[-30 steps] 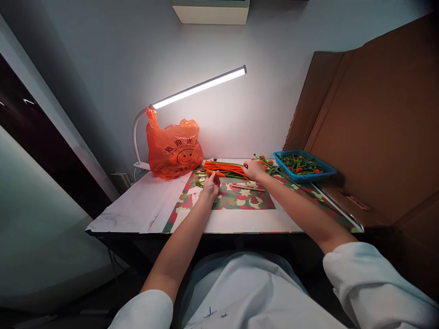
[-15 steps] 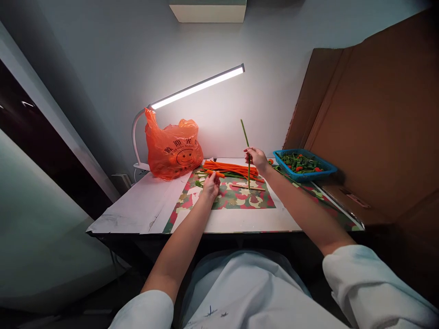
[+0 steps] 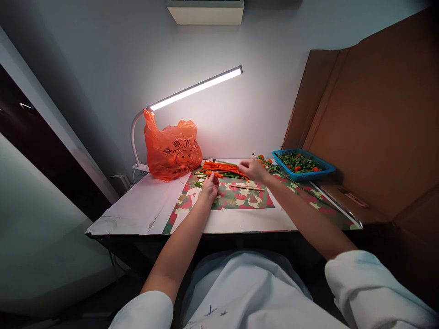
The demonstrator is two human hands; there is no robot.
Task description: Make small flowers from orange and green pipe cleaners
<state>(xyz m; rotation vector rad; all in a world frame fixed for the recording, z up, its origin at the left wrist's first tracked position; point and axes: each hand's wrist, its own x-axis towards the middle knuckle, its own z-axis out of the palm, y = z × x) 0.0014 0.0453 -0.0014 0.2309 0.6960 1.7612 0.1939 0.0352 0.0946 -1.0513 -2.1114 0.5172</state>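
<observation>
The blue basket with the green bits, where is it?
In the head view, the blue plastic basket sits at the table's far right, against the brown cardboard sheet, just beyond the right hand.

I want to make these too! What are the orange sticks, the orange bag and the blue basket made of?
The orange sticks look like fuzzy pipe cleaners: thin, soft-edged and matte, probably wire inside. The orange bag looks like thin plastic film: crinkled, shiny, glowing under the lamp. The blue basket seems hard, smooth plastic, judging by its even bright colour and stiff rim.

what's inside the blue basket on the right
The blue basket holds a heap of green stems with small orange-red pieces. Whatever lies beneath the heap is covered.
</observation>
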